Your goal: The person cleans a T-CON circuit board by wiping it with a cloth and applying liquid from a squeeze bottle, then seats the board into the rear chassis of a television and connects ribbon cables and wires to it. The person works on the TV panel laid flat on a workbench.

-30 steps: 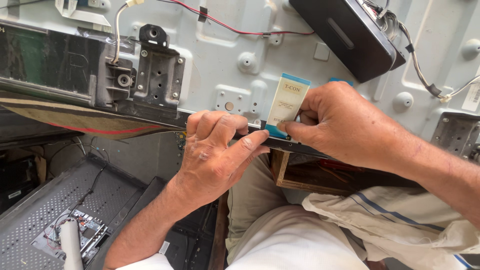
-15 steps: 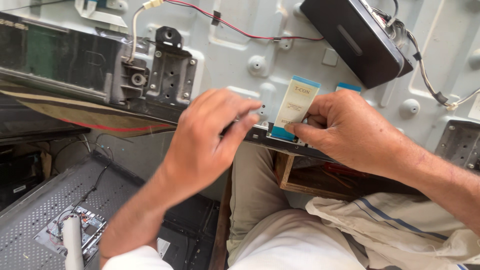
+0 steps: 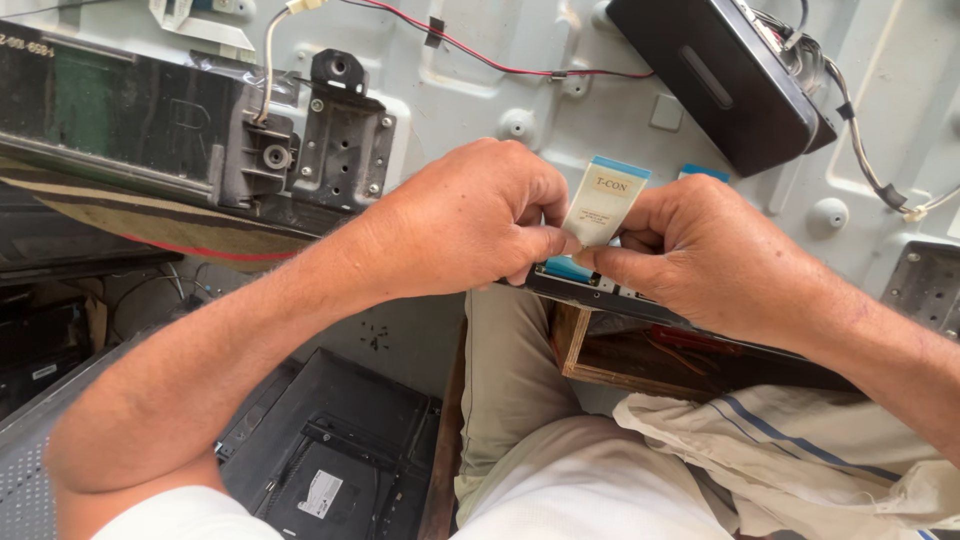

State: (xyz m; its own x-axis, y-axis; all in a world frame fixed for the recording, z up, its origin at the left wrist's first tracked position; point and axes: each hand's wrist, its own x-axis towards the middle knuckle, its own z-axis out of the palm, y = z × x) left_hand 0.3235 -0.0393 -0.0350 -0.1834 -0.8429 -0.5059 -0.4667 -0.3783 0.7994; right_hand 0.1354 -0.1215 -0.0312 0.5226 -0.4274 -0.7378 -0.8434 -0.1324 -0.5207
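Flat ribbon cable [image 3: 603, 203] pinched between left hand [image 3: 470, 225] and right hand [image 3: 700, 255] fingertips

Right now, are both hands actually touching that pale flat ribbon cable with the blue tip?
Touching. The head view shows the left hand and right hand pinching the flat ribbon cable from either side, fingertips pressed against its lower part.

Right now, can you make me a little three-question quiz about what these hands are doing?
1. True or false: both hands pinch the flat ribbon cable.
2. Which colour is the cable's tip? A red, B blue, C green.
3. Fill in: the black box lies on the grey ____ panel.

Key: 1 true: left hand and right hand meet on it. 2 B. 3 metal.
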